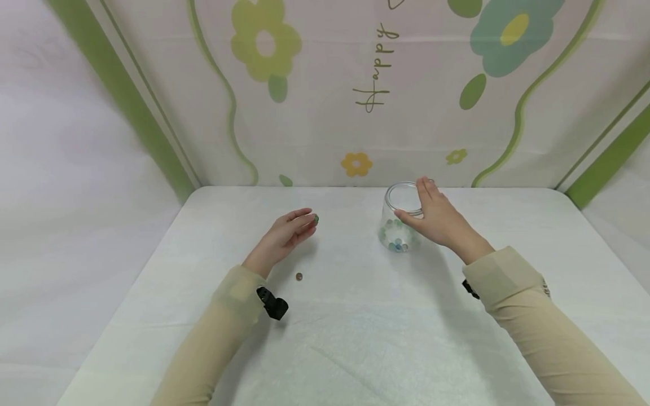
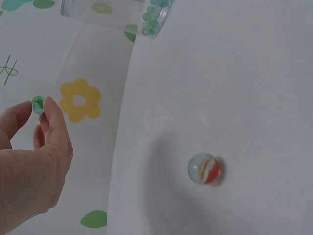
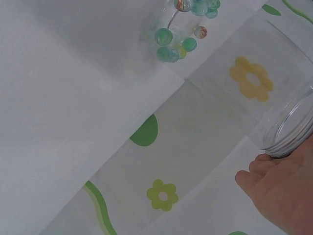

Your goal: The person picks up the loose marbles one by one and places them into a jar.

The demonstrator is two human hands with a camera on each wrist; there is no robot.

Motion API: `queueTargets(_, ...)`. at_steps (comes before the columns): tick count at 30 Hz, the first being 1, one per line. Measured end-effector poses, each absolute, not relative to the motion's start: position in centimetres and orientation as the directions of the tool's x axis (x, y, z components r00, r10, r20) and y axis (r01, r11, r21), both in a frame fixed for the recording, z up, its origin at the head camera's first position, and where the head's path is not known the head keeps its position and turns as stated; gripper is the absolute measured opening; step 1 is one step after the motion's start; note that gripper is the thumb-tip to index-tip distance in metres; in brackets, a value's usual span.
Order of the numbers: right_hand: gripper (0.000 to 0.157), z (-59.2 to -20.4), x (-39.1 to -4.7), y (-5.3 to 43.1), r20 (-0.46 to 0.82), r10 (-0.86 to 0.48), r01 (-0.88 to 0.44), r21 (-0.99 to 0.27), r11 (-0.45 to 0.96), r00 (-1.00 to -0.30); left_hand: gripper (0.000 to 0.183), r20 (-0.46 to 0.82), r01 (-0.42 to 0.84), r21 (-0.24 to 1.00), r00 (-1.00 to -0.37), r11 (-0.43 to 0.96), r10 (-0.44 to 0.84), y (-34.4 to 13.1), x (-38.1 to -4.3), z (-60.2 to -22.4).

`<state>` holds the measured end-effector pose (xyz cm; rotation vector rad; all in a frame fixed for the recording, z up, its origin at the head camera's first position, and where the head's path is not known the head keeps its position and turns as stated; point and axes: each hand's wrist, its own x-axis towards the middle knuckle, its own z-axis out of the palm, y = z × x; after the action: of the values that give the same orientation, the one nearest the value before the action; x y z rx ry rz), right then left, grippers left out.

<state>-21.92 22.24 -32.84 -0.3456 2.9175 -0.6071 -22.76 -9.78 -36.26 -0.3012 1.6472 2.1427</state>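
Observation:
A small green marble [image 1: 316,220] is pinched between the thumb and fingertips of my left hand [image 1: 284,235], raised above the table. The left wrist view shows this marble [image 2: 38,104] as clear glass with a green swirl. My right hand [image 1: 440,221] grips the rim of a clear glass jar [image 1: 387,215], thumb at the near side and fingers across the far right. Several marbles [image 3: 164,36], mostly green, lie in a ring at the jar's bottom. Nearer me than the left hand, one loose marble [image 2: 204,169] with red and white swirls rests on the table.
A white cloth covers the table [image 1: 350,332]. Behind the jar rises a pale backdrop [image 1: 315,113] printed with flowers and green lines. Each wrist wears a black camera mount [image 1: 272,304].

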Motion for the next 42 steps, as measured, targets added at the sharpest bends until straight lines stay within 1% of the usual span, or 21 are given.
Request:
queueTargets(4,0.098,-32.9,-21.9,22.3,-0.093,-0.25,-0.192,-0.409,0.892,-0.964,0.048,-0.404,-0.434,0.854,-0.901,-0.287,0.159,-8.6,-23.3,-35.6)
queueTargets(8,0.098,-32.9,-21.9,22.3,-0.097,-0.251,-0.191,-0.415,0.89,-0.963,0.045,-0.378,-0.412,0.843,-0.911,-0.346,0.164,-7.4,-23.7,-34.8)
queueTargets(14,0.098,-32.8,-22.0,22.3,-0.091,-0.254,-0.197,-0.403,0.894,-0.963,0.044,-0.348,-0.383,0.846,-0.924,-0.371,0.159,-5.1,-24.3,-33.2)
queueTargets(20,0.098,-32.7,-22.1,22.3,-0.104,-0.253,-0.196,-0.385,0.902,-0.962,0.043,-0.322,-0.356,0.869,-0.934,-0.344,0.152,-2.4,-24.7,-32.2)
queueTargets(31,0.098,-32.7,-22.1,22.3,-0.1,-0.238,-0.18,-0.399,0.899,-0.966,0.039,-0.264,-0.303,0.914,-0.949,-0.272,0.171,1.8,-24.4,-31.7)
queueTargets(38,0.099,-32.7,-22.1,22.4,-0.091,-0.236,-0.179,-0.413,0.893,-0.967,0.041,-0.244,-0.284,0.936,-0.949,-0.207,0.199,3.5,-24.1,-31.8)
queueTargets(42,0.099,-32.8,-22.0,22.4,-0.095,-0.237,-0.177,-0.419,0.891,-0.967,0.039,-0.231,-0.271,0.942,-0.951,-0.196,0.204,4.0,-23.9,-31.9)
